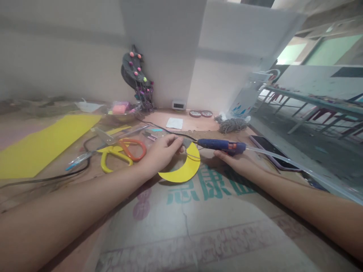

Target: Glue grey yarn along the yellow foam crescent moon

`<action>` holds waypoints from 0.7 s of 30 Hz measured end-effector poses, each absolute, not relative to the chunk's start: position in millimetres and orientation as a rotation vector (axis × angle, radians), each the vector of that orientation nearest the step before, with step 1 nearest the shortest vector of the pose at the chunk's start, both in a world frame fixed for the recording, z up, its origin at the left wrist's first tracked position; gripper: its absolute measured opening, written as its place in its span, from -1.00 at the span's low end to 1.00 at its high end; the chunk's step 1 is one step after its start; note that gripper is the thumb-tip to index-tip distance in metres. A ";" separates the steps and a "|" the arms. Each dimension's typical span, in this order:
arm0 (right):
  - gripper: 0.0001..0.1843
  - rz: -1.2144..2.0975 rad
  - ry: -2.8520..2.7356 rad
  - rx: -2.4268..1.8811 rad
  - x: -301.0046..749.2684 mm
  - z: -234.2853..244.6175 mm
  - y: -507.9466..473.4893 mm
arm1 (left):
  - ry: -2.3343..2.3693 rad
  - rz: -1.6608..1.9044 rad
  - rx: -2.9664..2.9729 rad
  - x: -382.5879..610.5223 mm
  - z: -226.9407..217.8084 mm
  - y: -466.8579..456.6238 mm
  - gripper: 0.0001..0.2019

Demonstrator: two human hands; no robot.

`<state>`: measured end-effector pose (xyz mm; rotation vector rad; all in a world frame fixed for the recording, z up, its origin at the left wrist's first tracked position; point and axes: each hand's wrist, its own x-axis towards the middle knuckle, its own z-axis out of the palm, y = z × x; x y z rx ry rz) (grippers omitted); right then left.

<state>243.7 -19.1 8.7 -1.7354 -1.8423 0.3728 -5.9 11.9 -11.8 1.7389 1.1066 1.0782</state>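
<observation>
A yellow paper crescent (185,172) hangs from my left hand (167,149), whose fingers are closed on its upper end. That end is covered with grey yarn (187,142), and a loose strand crosses the yellow below. My right hand (227,158) grips a blue glue gun (215,144), held level with its tip pointing left at the yarn-covered end. Whether the tip touches the yarn I cannot tell. A long clear glue stick (283,158) sticks out of the gun's back. Most of the right fingers are hidden behind the gun.
Orange- and yellow-handled scissors (133,150) lie left of my left hand, near a yellow sheet (51,145). A phone (275,153) lies to the right, with a grey yarn ball (234,125) behind. A grey crescent ornament (133,68) hangs on the back panel. A black cord (167,130) crosses the table.
</observation>
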 end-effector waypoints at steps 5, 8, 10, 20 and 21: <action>-0.62 0.383 -1.845 -1.647 245.9 12.4 -16.1 | 1.100 1.083 1.730 -5.9 -13.5 13.6 -0.64; -0.57 0.400 -1.873 -1.513 252.3 15.8 -11.2 | 1.087 1.086 1.720 -5.9 -13.3 13.9 -0.65; -0.55 0.464 -1.875 -1.397 256.2 19.6 -7.5 | 1.067 1.077 1.707 -5.5 -13.3 13.5 -0.66; -0.56 0.399 -1.970 -1.387 232.9 51.6 57.5 | 1.047 1.020 1.707 -3.2 -14.8 11.1 -0.65; -0.57 0.331 -1.977 -1.410 228.1 51.0 71.4 | 1.047 1.012 1.712 -3.1 -14.1 10.6 -0.65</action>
